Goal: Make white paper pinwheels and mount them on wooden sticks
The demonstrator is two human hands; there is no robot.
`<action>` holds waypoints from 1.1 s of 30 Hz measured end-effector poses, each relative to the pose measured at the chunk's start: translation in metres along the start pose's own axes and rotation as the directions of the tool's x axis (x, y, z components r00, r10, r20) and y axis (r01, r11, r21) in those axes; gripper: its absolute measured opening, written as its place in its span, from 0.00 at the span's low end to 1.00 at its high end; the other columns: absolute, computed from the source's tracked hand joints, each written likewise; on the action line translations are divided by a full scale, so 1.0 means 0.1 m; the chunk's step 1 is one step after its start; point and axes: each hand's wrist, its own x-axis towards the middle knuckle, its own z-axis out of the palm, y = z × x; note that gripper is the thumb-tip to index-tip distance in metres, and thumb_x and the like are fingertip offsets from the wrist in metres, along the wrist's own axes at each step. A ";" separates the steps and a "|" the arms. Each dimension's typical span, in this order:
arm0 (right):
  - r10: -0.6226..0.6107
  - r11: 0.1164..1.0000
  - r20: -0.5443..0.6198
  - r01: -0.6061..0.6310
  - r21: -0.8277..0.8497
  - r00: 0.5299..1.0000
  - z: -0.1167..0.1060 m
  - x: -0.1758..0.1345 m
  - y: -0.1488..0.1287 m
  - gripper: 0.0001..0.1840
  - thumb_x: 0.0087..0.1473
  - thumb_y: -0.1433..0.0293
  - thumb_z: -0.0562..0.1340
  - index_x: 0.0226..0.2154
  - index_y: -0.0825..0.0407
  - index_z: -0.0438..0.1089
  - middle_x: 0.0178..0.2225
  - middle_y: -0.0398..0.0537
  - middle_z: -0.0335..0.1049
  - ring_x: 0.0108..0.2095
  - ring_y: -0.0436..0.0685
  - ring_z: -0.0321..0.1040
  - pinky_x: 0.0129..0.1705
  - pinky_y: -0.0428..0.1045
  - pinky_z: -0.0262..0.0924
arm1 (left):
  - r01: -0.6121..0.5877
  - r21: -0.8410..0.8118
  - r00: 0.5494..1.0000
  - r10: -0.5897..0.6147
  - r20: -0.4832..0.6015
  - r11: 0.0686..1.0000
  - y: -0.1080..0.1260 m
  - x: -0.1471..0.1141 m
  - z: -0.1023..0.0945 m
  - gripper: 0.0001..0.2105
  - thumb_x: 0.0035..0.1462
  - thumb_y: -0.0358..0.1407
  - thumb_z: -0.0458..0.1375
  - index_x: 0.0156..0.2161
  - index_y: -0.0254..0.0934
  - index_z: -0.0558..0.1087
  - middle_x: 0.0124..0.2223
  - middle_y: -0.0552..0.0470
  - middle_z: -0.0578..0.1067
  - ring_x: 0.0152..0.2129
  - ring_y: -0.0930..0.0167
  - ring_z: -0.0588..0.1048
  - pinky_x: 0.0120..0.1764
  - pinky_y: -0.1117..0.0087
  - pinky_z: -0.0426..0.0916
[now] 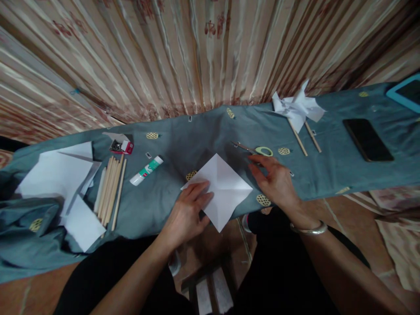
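A white square of paper [226, 192] with crossing crease lines lies corner-up at the front edge of the cloth. My left hand [190, 210] grips its left side, fingers on top and thumb beneath, and the lowest corner hangs past the edge. Just right of the paper is my right hand [274, 177], fingers slightly apart, with a bangle on the wrist. Its fingertips are at the scissors [264, 151], which have pale green handles and blades pointing left. One handle is partly hidden by the fingers; whether they touch it I cannot tell.
To the left are a glue stick [146, 170], several wooden sticks [110, 190], a small red box of metal pieces [122, 144] and white paper sheets [55, 175]. To the right lie paper pinwheels [298, 109] on sticks and a black phone [367, 140]. A curtain [210, 57] hangs behind.
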 end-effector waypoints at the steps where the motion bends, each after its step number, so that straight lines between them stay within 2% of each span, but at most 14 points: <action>1: 0.000 1.000 -0.003 0.000 -0.025 1.000 -0.01 0.01 0.02 0.15 0.60 0.65 0.57 0.44 0.50 0.75 0.44 0.53 0.78 0.47 0.64 0.73 0.51 0.62 0.67 | 0.000 -0.003 1.000 0.000 0.022 1.000 0.01 0.00 -0.02 0.21 0.51 0.32 0.61 0.52 0.33 0.72 0.59 0.35 0.69 0.56 0.52 0.67 0.54 0.46 0.67; 4: -0.026 0.995 -0.011 0.025 -0.098 1.000 -0.03 0.02 0.08 0.15 0.60 0.66 0.56 0.45 0.51 0.74 0.45 0.54 0.77 0.49 0.65 0.72 0.53 0.62 0.66 | -0.009 -0.027 0.998 0.011 0.063 1.000 0.03 0.00 -0.06 0.31 0.49 0.46 0.66 0.55 0.31 0.71 0.61 0.33 0.67 0.57 0.49 0.66 0.55 0.44 0.65; 7: -0.054 0.984 -0.019 0.050 -0.170 0.998 -0.04 0.04 0.16 0.16 0.61 0.67 0.54 0.47 0.53 0.73 0.48 0.57 0.76 0.51 0.65 0.71 0.55 0.62 0.63 | -0.014 -0.059 0.997 0.019 0.073 0.998 0.02 0.00 -0.07 0.38 0.48 0.59 0.62 0.56 0.32 0.70 0.62 0.32 0.66 0.57 0.48 0.65 0.55 0.44 0.64; 10: -0.062 0.971 -0.022 0.055 -0.232 0.998 -0.04 0.08 0.24 0.18 0.61 0.69 0.53 0.49 0.56 0.71 0.50 0.60 0.74 0.52 0.66 0.69 0.57 0.62 0.61 | -0.031 -0.065 0.997 0.035 0.067 0.997 0.03 -0.01 -0.05 0.41 0.49 0.62 0.59 0.58 0.32 0.68 0.64 0.31 0.64 0.60 0.47 0.62 0.57 0.42 0.61; 13: -0.049 0.958 -0.010 0.044 -0.284 0.999 -0.04 0.13 0.31 0.19 0.61 0.69 0.52 0.50 0.58 0.70 0.50 0.63 0.73 0.50 0.68 0.69 0.54 0.62 0.63 | -0.065 -0.058 0.996 0.069 0.061 0.996 0.04 -0.03 -0.02 0.43 0.48 0.63 0.59 0.61 0.34 0.65 0.66 0.30 0.60 0.63 0.45 0.57 0.58 0.40 0.58; 16: -0.014 0.935 0.038 0.027 -0.354 0.999 -0.04 0.16 0.34 0.19 0.59 0.70 0.53 0.49 0.58 0.71 0.46 0.62 0.75 0.45 0.68 0.71 0.48 0.61 0.65 | -0.079 -0.034 0.995 0.081 0.062 0.996 0.07 -0.04 -0.01 0.39 0.52 0.61 0.57 0.61 0.35 0.65 0.66 0.31 0.59 0.64 0.46 0.54 0.58 0.39 0.57; 20: 0.010 0.895 0.069 0.022 -0.446 0.998 -0.04 0.17 0.35 0.18 0.57 0.71 0.54 0.47 0.57 0.72 0.40 0.61 0.77 0.39 0.67 0.72 0.42 0.59 0.66 | -0.029 0.062 1.000 0.029 0.001 0.998 0.09 -0.02 -0.01 0.16 0.64 0.42 0.53 0.52 0.35 0.72 0.65 0.35 0.62 0.65 0.53 0.54 0.60 0.45 0.58; 22: 0.030 0.879 0.083 0.013 -0.478 0.996 -0.05 0.18 0.34 0.19 0.56 0.71 0.55 0.47 0.58 0.71 0.38 0.62 0.77 0.38 0.68 0.72 0.40 0.59 0.66 | -0.011 0.106 0.999 0.016 -0.048 0.994 0.07 -0.01 0.01 0.12 0.65 0.35 0.52 0.49 0.36 0.73 0.65 0.37 0.62 0.65 0.55 0.55 0.61 0.47 0.58; 25: 0.065 0.863 0.126 0.007 -0.505 0.990 -0.07 0.21 0.31 0.19 0.55 0.70 0.56 0.47 0.60 0.71 0.36 0.64 0.77 0.37 0.70 0.73 0.39 0.59 0.66 | 0.053 0.143 0.989 -0.032 -0.146 0.988 -0.02 0.00 0.06 0.16 0.63 0.34 0.54 0.55 0.35 0.68 0.66 0.34 0.59 0.65 0.52 0.54 0.60 0.45 0.58; 28: 0.118 0.874 0.130 -0.041 -0.485 0.984 -0.08 0.23 0.29 0.18 0.54 0.69 0.58 0.46 0.58 0.72 0.34 0.62 0.78 0.35 0.69 0.75 0.37 0.58 0.66 | 0.159 0.110 0.966 -0.132 -0.220 0.981 -0.13 0.01 0.08 0.32 0.60 0.38 0.58 0.65 0.34 0.53 0.68 0.30 0.54 0.65 0.50 0.56 0.59 0.43 0.60; 30: 0.160 0.906 0.094 -0.108 -0.410 0.983 -0.08 0.24 0.27 0.17 0.53 0.67 0.59 0.44 0.54 0.73 0.34 0.58 0.78 0.34 0.66 0.75 0.36 0.57 0.66 | 0.193 0.058 0.961 -0.177 -0.211 0.980 -0.20 0.03 0.08 0.38 0.58 0.40 0.60 0.68 0.35 0.46 0.66 0.31 0.60 0.61 0.51 0.63 0.56 0.45 0.63; 33: 0.268 0.959 0.056 -0.262 -0.105 0.962 -0.05 0.28 0.26 0.14 0.49 0.66 0.62 0.40 0.51 0.74 0.32 0.51 0.78 0.32 0.62 0.75 0.36 0.55 0.66 | 0.258 -0.041 0.949 -0.261 -0.176 0.965 -0.25 0.06 0.03 0.38 0.57 0.38 0.60 0.68 0.34 0.48 0.57 0.37 0.73 0.52 0.56 0.73 0.52 0.50 0.68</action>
